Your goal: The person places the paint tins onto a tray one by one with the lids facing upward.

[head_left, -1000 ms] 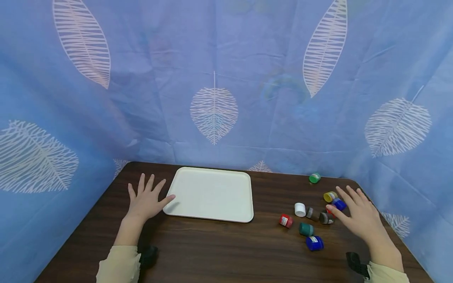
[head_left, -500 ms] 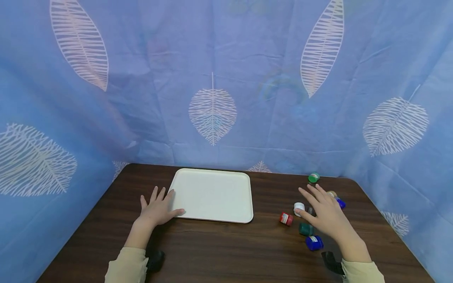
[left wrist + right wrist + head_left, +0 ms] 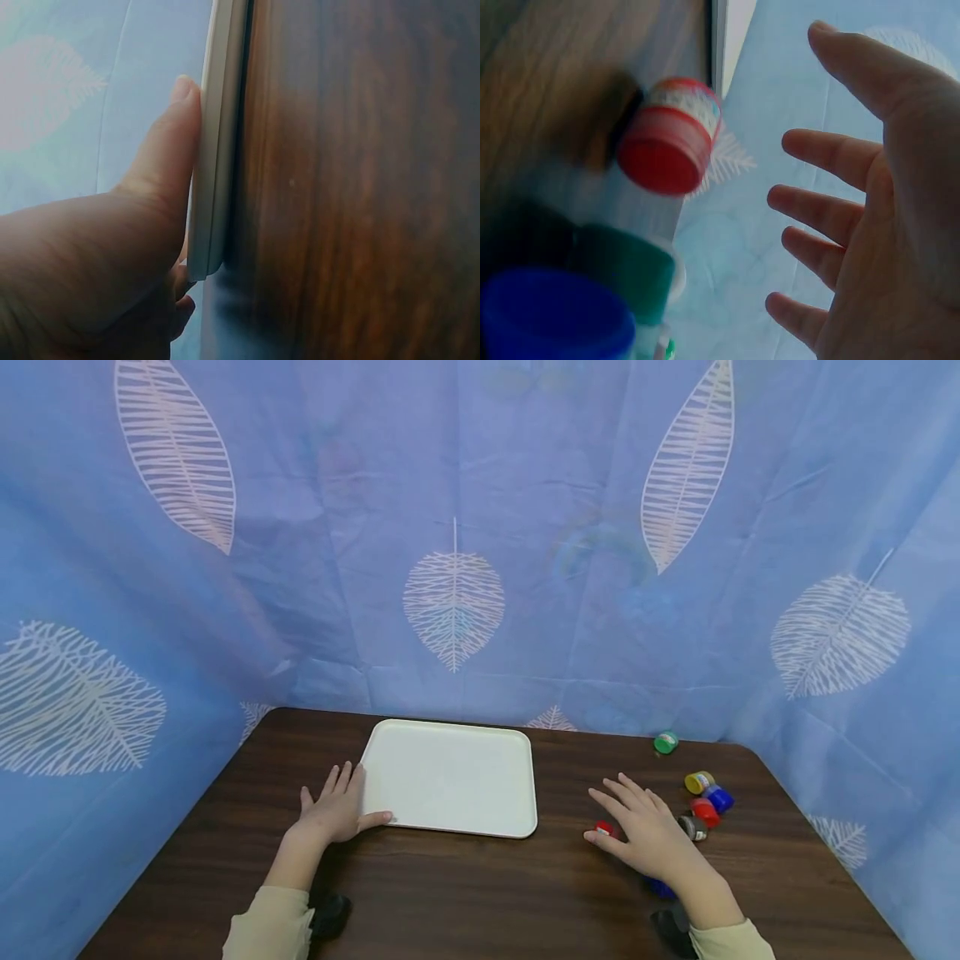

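Note:
A white rectangular tray lies flat toward the back of the dark wooden table. My left hand touches its near left corner, fingers straight along the side and thumb over the front rim. In the left wrist view, the thumb lies against the tray edge. Spread and holding nothing, my right hand hovers over a group of small paint jars. The right wrist view shows a red jar, a dark green jar and a blue jar beside its fingers. From the head view, the hand hides several jars.
Farther right lie a yellow jar, another blue jar, a second red jar and a dark grey jar. A green jar sits near the table's back edge. Blue leaf-patterned cloth hangs behind the table.
My right hand has moved left across the jars, uncovering those at far right and hiding the white and green ones. My left hand has come right and nearer, onto the tray's corner.

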Demonstrator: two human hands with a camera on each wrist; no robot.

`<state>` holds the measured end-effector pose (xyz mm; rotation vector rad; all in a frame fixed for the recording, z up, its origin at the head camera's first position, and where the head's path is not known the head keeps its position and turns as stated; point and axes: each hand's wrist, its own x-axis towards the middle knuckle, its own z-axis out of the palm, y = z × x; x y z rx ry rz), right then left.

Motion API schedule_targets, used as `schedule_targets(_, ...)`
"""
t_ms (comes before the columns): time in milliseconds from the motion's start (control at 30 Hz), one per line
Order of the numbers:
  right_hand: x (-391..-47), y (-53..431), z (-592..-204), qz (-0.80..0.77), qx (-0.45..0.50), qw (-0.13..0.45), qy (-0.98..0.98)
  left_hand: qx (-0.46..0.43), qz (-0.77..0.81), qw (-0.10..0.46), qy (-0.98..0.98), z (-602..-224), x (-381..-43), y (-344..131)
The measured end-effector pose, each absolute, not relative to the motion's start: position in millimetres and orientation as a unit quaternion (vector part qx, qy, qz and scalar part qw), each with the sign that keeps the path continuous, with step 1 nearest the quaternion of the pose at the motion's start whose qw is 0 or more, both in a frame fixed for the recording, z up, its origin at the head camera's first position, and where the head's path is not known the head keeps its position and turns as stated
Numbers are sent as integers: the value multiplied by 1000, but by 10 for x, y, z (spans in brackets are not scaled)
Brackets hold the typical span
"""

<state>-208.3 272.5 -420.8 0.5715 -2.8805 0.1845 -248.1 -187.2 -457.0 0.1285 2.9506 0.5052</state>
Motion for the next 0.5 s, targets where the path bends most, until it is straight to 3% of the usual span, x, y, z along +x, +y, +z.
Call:
schedule_targets(333, -2037, 2618, -4282, 44, 179, 35, -982, 38, 180, 69, 981, -4578, -2452, -1880)
schedule_targets(500, -2055, 2588, -4288, 21, 182, 44, -982, 36, 182, 66, 980, -4585, -2464, -1880)
